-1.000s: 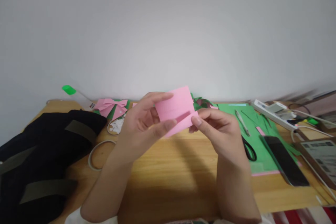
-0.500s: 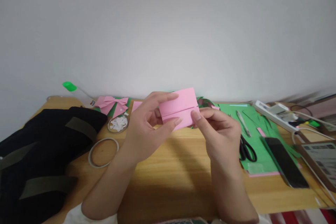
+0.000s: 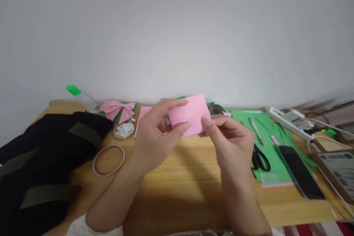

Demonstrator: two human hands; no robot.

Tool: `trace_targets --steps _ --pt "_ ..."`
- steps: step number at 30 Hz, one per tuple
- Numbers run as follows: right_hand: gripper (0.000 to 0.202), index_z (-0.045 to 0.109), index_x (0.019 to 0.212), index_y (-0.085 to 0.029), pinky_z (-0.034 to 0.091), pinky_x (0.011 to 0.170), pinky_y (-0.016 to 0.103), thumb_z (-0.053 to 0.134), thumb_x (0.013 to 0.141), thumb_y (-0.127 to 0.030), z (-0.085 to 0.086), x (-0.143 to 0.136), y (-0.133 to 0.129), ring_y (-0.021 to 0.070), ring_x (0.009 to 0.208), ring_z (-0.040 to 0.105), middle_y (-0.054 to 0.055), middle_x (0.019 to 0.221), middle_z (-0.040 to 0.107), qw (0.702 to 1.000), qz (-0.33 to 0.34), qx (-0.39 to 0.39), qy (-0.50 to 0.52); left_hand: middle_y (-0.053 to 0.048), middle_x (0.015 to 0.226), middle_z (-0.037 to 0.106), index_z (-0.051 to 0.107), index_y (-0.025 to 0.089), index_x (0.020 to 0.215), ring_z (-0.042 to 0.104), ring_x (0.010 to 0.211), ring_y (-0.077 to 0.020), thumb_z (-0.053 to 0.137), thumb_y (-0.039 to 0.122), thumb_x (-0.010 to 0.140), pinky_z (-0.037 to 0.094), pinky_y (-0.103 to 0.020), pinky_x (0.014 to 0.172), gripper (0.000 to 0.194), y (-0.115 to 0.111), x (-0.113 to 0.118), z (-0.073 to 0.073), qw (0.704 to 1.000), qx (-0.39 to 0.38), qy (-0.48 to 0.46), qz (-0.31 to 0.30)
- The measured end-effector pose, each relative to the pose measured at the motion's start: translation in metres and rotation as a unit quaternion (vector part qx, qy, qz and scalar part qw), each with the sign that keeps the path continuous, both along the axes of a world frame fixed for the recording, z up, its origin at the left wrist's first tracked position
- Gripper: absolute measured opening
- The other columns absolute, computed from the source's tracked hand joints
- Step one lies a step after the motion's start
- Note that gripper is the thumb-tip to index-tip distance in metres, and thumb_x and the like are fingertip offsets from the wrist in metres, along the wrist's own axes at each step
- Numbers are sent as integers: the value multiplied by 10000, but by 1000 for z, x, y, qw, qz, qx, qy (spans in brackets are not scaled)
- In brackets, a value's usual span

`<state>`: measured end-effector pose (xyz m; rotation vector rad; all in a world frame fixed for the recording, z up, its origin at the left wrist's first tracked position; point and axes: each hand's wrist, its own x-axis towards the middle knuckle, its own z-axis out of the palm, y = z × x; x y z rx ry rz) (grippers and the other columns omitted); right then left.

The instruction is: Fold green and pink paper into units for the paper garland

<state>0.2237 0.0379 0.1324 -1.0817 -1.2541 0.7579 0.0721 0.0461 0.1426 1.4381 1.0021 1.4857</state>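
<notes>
A folded piece of pink paper (image 3: 190,111) is held up above the wooden table, with a flap edge or crease running across its middle. My left hand (image 3: 155,132) grips its left side, fingers along the top and behind, thumb on the lower front. At the lower right corner, my right hand (image 3: 231,134) pinches the paper between thumb and fingers. The fingertips behind the paper are hidden. Beyond my left hand lies another pink sheet (image 3: 142,116), and a pink paper bow (image 3: 117,110) rests farther left.
Black cloth (image 3: 55,147) covers the table's left. Nearby are a ring (image 3: 108,160) and white scraps (image 3: 124,129). On the right, green paper (image 3: 240,118) carries black scissors (image 3: 260,158), a pen (image 3: 256,131) and a phone (image 3: 300,171). A power strip (image 3: 290,123) stands behind.
The paper's flap edge has shifted slightly, and the gap along it looks narrower. Both hands keep nearly the same grip and position.
</notes>
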Motion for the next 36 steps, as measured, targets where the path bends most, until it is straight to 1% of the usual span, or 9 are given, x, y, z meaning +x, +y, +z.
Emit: trace_targets --steps 4,7,10,13,17,22,25,29,36 --pt "185 670 650 -208 490 537 234 712 825 -251 -1 0 0 104 560 595 -16 605 661 1000 -3 -7 -6 -19 1062 691 700 232 1046 615 608 -55 709 92 755 467 -127 437 323 1 0 -1 1000 -5 12 11" --pt "157 668 677 -203 493 526 218 721 814 -258 -1 -1 1 95 543 597 -21 597 653 1000 -4 -24 0 -17 1050 696 705 233 1045 621 606 -54 708 90 752 489 -127 463 326 2 -1 -2 1000 -6 7 11" --pt "101 658 785 -209 513 509 216 741 788 -266 -1 -2 4 99 539 605 -28 626 659 999 -5 -23 33 -23 1028 702 709 230 1047 629 612 -65 712 105 747 510 -140 486 325 4 -1 -2 1000 -14 0 8" --pt "117 675 867 -220 527 503 215 741 779 -259 0 0 7 105 556 619 -25 653 683 998 0 -24 50 -35 1037 708 711 222 1037 618 602 -67 716 118 741 489 -138 460 314 4 -2 -1 999 -34 -6 -10" --pt "55 728 729 -220 512 491 205 738 774 -250 1 3 9 99 559 606 -14 646 700 998 7 -36 42 -29 1055 706 719 231 1031 635 632 -70 713 99 736 508 -146 493 323 4 -1 -2 998 -50 -20 -39" --pt "99 732 657 -216 468 455 200 745 751 -244 2 7 10 86 505 551 -23 578 664 997 11 -52 48 -8 916 741 765 251 905 680 812 -132 717 85 721 564 -196 642 253 5 -1 -4 1000 -5 12 -20" --pt "103 725 642 -209 450 443 201 752 733 -247 3 8 10 85 490 534 -23 560 651 997 8 -53 48 -11 856 749 774 254 917 668 738 -132 722 122 727 553 -213 603 237 6 -1 -4 999 -18 32 -15" --pt "121 721 641 -208 446 451 202 742 751 -258 3 9 10 87 503 527 -22 563 640 998 10 -53 40 -13 851 748 774 246 908 671 731 -139 733 120 701 555 -215 577 246 5 0 -3 999 -35 9 -22" --pt "193 697 614 -217 440 471 191 729 796 -273 2 12 9 80 518 511 -36 537 581 997 16 -49 59 0 753 718 769 237 911 603 570 -92 730 107 690 481 -166 453 259 4 -1 0 997 -58 -9 -39"
